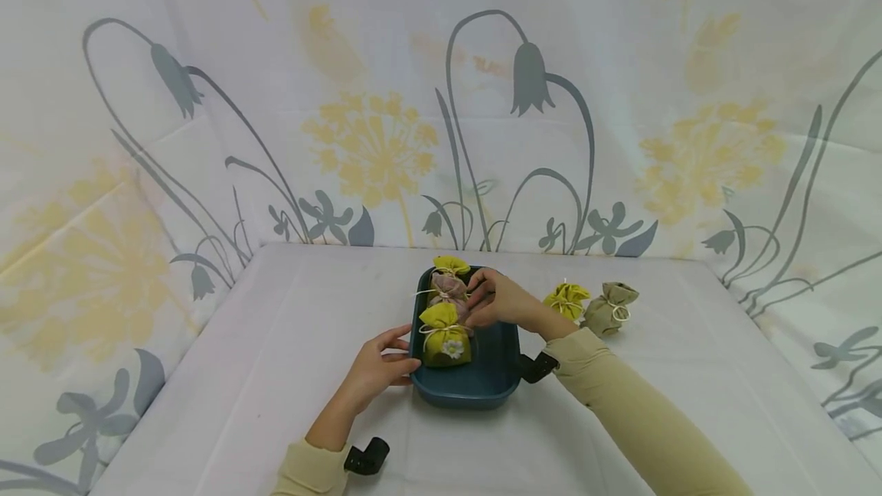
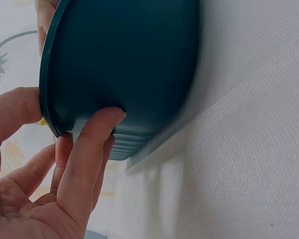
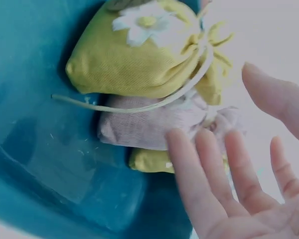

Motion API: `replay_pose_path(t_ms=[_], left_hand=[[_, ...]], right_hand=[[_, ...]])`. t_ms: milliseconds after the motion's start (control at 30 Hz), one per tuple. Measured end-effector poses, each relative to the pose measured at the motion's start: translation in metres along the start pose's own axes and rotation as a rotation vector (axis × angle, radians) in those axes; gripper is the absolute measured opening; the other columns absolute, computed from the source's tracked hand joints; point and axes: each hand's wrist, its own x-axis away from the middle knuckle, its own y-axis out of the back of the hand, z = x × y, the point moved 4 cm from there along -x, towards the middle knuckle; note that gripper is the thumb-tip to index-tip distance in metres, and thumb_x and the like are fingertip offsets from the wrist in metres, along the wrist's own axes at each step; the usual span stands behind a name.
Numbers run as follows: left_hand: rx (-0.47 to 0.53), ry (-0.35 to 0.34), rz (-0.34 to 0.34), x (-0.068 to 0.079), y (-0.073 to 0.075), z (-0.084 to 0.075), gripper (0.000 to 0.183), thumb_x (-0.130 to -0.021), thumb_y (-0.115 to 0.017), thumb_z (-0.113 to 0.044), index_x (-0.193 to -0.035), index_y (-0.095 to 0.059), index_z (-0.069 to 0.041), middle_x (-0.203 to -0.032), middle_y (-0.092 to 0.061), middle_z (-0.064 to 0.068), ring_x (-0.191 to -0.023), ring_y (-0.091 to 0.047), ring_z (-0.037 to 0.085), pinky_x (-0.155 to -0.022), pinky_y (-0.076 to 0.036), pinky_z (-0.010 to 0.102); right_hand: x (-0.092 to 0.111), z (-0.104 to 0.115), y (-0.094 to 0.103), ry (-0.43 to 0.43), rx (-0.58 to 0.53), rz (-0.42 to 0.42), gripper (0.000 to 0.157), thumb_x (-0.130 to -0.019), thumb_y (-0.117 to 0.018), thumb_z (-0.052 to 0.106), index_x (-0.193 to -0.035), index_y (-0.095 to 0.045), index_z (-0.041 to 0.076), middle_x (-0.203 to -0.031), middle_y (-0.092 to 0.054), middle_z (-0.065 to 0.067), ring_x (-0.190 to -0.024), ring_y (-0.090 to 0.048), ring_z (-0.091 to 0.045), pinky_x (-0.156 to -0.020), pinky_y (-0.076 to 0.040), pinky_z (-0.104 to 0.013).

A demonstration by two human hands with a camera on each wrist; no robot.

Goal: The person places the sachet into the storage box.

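Touching the blue tray (image 1: pixel 462 402), the left hand (image 1: pixel 375 370) had its fingers spread; inside, 2 yellow pouches (image 1: pixel 446 344) flanked a lilac pouch (image 3: pixel 139 124), partly hidden behind the right hand's (image 1: pixel 506 303) spread fingers, contact unclear.

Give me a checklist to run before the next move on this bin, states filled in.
1. Left grip on bin: ok, touching its left side.
2. Right grip free: ok, holding nothing.
3. Right fingertips clear of the mauve pouch: cannot tell, they overlap it in the wrist view.
4. Every pouch in the bin: not ok, one yellow pouch and the olive pouch are outside, to the right.
5. Room in the bin: ok, bare floor shows on its right side.
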Motion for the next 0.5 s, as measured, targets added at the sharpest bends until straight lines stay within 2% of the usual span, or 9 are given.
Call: replay_pose_path(t_ms=[200, 500], left_hand=[[-0.001, -0.003, 0.003, 0.002, 0.000, -0.001, 0.063, -0.082, -0.069, -0.003, -0.139, -0.041, -0.002, -0.111, -0.047, 0.018, -0.093, -0.061, 0.020, -0.070, -0.057, 0.038], [-0.004, 0.001, -0.005, 0.001, 0.000, -0.001, 0.062, -0.082, -0.069, -0.003, -0.138, -0.042, -0.002, -0.110, -0.047, 0.017, -0.093, -0.061, 0.020, -0.070, -0.057, 0.038]], right_hand=[[0.018, 0.003, 0.010, 0.047, 0.045, -0.177, 0.042, -0.078, -0.073, 0.001, -0.113, -0.048, -0.002, -0.102, -0.053, -0.023, -0.087, -0.060, -0.027, -0.075, -0.054, -0.037], [0.051, -0.004, 0.021, 0.113, 0.173, -0.384, 0.037, -0.077, -0.076, 0.007, -0.108, -0.056, 0.000, -0.094, -0.059, -0.016, -0.084, -0.060, -0.025, -0.069, -0.053, -0.031]])
